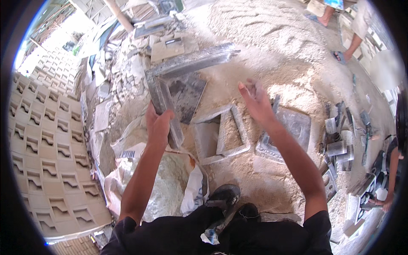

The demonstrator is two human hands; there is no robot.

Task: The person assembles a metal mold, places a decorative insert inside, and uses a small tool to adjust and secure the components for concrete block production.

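My left hand (159, 122) is closed round one arm of an L-shaped grey metal mould piece (160, 94), raised above the ground with its other arm reaching off to the upper right. Behind it lies a dark, flat square plate (192, 100). My right hand (256, 100) is in the air with its fingers apart and slightly bent, holding nothing. Below and between the hands, a square mould frame (205, 160), coated in pale dust, rests on the sandy ground. A grey square mould plate (296, 127) lies under my right forearm.
An opened white sack (193, 191) of pale powder stands by my left forearm. Patterned blocks (51, 170) are stacked at the left. A sand heap (267, 25) spreads at the back. Metal tools and pieces (338, 146) lie at the right, where other people's legs (355, 40) and arm (392, 178) show.
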